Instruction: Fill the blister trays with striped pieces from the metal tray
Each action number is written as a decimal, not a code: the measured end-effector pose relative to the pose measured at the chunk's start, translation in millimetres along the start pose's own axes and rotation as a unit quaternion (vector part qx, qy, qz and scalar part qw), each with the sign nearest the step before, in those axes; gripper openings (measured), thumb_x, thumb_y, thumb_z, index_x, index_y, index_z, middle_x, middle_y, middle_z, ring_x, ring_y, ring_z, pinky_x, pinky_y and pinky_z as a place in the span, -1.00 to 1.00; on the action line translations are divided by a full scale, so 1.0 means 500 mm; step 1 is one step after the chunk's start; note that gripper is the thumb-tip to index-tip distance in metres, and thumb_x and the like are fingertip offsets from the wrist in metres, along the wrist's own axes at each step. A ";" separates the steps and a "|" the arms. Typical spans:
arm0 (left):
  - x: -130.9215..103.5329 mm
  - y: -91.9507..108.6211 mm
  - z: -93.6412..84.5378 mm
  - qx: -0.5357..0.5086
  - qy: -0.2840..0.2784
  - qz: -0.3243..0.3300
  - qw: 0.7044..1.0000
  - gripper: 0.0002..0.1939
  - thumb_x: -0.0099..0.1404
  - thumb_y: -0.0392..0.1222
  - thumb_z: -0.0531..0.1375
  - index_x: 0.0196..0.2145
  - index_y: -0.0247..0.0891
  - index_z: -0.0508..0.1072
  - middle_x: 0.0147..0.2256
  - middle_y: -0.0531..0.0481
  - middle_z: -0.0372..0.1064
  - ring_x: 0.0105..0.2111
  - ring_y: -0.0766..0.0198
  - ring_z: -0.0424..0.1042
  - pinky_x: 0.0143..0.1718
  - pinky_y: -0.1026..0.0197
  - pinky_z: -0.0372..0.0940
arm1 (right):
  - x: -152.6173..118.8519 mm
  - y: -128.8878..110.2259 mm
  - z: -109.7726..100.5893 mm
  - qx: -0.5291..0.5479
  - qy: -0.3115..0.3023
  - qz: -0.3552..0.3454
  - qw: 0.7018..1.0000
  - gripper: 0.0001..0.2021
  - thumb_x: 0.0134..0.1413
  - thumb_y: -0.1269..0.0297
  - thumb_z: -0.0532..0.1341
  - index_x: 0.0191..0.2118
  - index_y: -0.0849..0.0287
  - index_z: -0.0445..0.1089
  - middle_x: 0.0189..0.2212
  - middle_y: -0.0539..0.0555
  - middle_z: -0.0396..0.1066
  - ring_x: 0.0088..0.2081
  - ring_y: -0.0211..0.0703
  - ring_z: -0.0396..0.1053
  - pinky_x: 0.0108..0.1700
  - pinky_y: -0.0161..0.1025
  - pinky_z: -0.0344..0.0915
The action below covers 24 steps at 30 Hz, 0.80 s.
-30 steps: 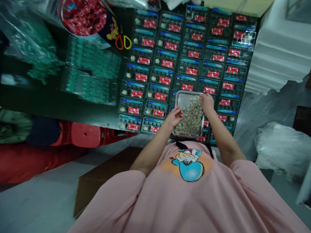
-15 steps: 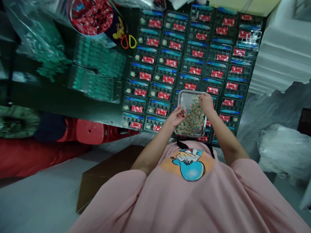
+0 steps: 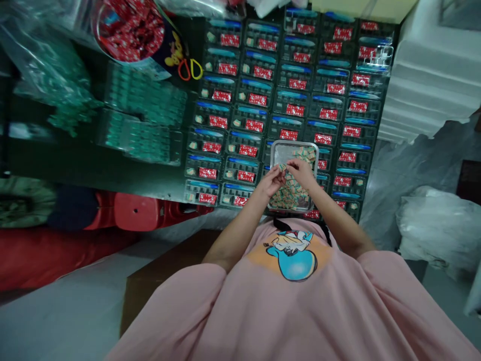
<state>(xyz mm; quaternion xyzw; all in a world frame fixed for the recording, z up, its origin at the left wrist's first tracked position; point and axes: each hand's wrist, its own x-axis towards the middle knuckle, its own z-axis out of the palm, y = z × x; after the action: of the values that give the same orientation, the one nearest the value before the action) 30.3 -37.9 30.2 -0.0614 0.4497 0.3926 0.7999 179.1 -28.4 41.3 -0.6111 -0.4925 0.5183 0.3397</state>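
A metal tray holds a heap of small green-and-tan striped blocks that look like erasers. Over its left side, my left hand is closed on one or more of these blocks, held at the fingertips. My right hand has come up against it, thumb and fingers pinched together by the same blocks. Whether the right fingers hold a block of their own is too small to make out. Beneath and around the metal tray lie rows of clear compartment trays with blue pens and red patterned packets; many in the left columns also hold a striped block.
A tub of red packets stands at the back left, beside red-and-yellow-handled scissors. Green pieces in clear packs lie left of the rows. White stacked trays rise on the right. A red stool is at the table's front left.
My right hand has moved left from the tray's far right side to meet my left hand. The left hand still holds its blocks. The whole view has shifted slightly.
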 end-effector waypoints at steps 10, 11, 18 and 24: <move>0.022 -0.021 -0.012 0.052 -0.008 0.000 0.999 -0.73 0.21 -0.44 0.24 -0.13 -0.24 0.46 -0.41 0.05 0.49 -0.43 0.38 0.49 -0.35 0.34 0.34 | -0.016 0.018 -0.008 -0.021 -0.005 0.004 1.000 -0.84 0.08 0.27 0.19 -0.36 0.20 0.49 -0.45 0.00 0.46 -0.36 -0.20 0.36 -0.20 -0.26 0.27; 0.023 -0.024 -0.012 0.059 -0.002 0.004 0.998 -0.73 0.19 -0.43 0.26 -0.14 -0.24 0.47 -0.41 0.05 0.49 -0.43 0.37 0.49 -0.34 0.33 0.35 | -0.017 0.019 -0.009 -0.031 -0.008 0.004 0.999 -0.84 0.09 0.29 0.18 -0.36 0.20 0.49 -0.44 0.00 0.47 -0.35 -0.19 0.37 -0.18 -0.26 0.28; 0.041 -0.042 -0.001 0.104 0.034 0.104 0.988 -0.71 -0.01 -0.34 0.43 -0.30 -0.25 0.52 -0.48 0.08 0.47 -0.51 0.42 0.42 -0.43 0.37 0.28 | -0.019 0.012 -0.022 -0.135 -0.003 -0.026 0.991 -0.85 0.18 0.24 0.24 -0.22 0.13 0.55 -0.31 0.04 0.54 -0.24 -0.13 0.43 -0.11 -0.23 0.32; 0.051 -0.070 0.056 0.190 0.049 0.176 0.965 -0.67 -0.11 -0.20 0.48 -0.34 -0.26 0.57 -0.42 0.01 0.50 -0.47 0.39 0.41 -0.37 0.29 0.30 | -0.021 -0.004 -0.081 -0.186 0.022 -0.057 0.981 -0.84 0.16 0.30 0.29 -0.13 0.13 0.54 -0.19 0.12 0.52 -0.16 -0.12 0.44 -0.05 -0.23 0.32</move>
<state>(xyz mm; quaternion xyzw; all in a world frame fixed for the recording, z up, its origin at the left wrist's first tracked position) 80.5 -34.8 18.1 0.1529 0.5586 0.4311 0.6919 218.0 -34.1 55.8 -0.6457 -0.6072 0.3834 0.2598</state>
